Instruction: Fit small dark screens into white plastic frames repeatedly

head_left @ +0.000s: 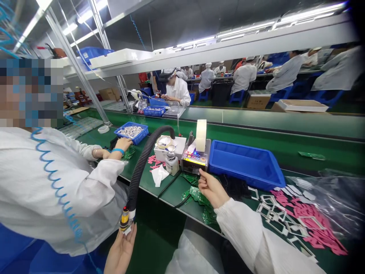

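My left hand (pixel 122 245), palm up, holds a small white piece (pixel 127 230) just below a yellow-and-black sensor (pixel 124 217) at the end of a black corrugated hose (pixel 142 167). My right hand (pixel 211 187) reaches to the front of a tape dispenser (pixel 195 156). Its thumb and index finger pinch at the outlet, where a short strip of tape (pixel 195 171) shows. A wide roll of pale tape (pixel 201 135) stands on top of the dispenser. Green circuit boards (pixel 199 196) lie under and beside my right hand.
A blue tray (pixel 245 161) stands right of the dispenser. White frames (pixel 272 213), pink strips (pixel 310 217) and clear plastic bags (pixel 333 201) lie farther right. A dispenser bottle (pixel 172 163) and white tissue (pixel 159 175) are left. A co-worker (pixel 71 182) sits close on the left.
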A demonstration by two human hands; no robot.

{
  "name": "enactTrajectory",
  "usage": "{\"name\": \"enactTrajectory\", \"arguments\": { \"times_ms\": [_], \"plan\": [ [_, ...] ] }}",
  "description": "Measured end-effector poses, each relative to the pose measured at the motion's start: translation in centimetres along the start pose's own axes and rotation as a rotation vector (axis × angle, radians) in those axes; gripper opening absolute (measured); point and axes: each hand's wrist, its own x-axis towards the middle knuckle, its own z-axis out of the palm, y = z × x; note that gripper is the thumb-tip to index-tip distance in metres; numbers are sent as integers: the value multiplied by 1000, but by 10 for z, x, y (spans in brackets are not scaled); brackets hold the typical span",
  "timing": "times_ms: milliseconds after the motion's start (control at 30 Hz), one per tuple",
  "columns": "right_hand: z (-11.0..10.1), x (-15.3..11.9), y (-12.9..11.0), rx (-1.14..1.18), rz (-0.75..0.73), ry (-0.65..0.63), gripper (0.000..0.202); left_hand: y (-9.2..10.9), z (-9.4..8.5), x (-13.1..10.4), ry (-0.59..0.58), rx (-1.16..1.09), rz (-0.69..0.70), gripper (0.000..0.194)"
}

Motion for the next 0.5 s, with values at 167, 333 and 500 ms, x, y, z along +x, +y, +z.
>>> {"name": "enactTrajectory", "arguments": {
  "times_ms": [167,333,500],
  "plan": [
    [-20,-53,13,-90,-132,-144,26,-20,12,1,-74,-2,-75,46],
    [-48,-93,20,-337,-280,-287,30,-86,68,-18,20,148,-247,40],
    [-69,-116,9,-476,-510,-364,25,-135,159,-33,13,203,-401,20]
  ]
}}
